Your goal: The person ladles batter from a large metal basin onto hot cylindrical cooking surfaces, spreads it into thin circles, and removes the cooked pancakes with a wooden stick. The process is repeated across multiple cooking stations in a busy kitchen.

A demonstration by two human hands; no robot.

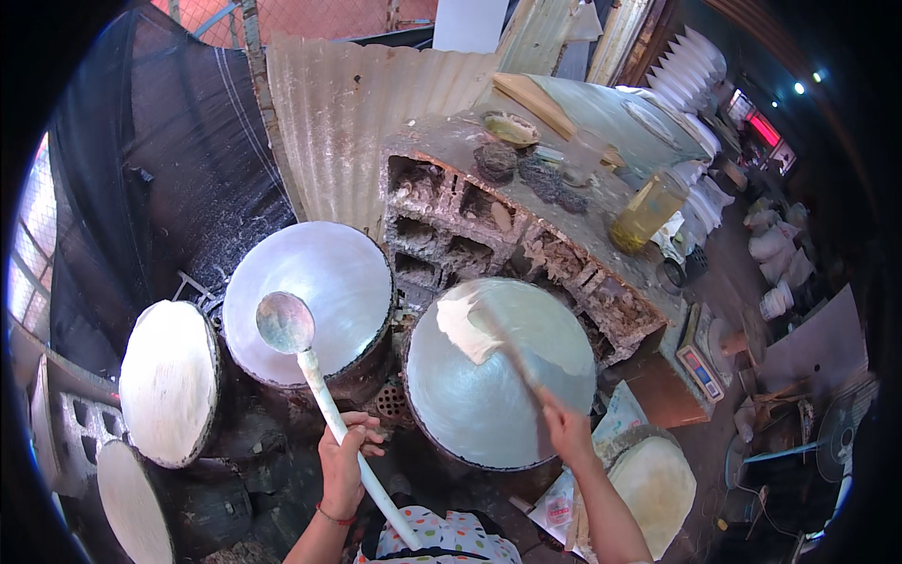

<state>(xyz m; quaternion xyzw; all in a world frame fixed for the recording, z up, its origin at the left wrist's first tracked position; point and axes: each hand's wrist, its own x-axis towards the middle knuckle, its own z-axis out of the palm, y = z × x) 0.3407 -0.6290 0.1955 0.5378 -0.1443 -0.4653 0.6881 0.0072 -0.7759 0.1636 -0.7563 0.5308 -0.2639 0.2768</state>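
My left hand, with a red cord at the wrist, holds the long pale handle of a ladle. The ladle's round bowl is over a round metal griddle at centre left. My right hand grips a thin stick-like tool, blurred by motion, whose far end reaches over the second round griddle. On this griddle a whitish batter layer covers part of the upper surface, thicker at the upper left. A stack of pale round flatbreads lies at the lower right, beside my right forearm.
A cinder-block ledge runs behind the griddles, bearing a jar of yellowish liquid, a bowl and dark scrubbers. Pale round discs stand at the left. A scale sits at the ledge's right end.
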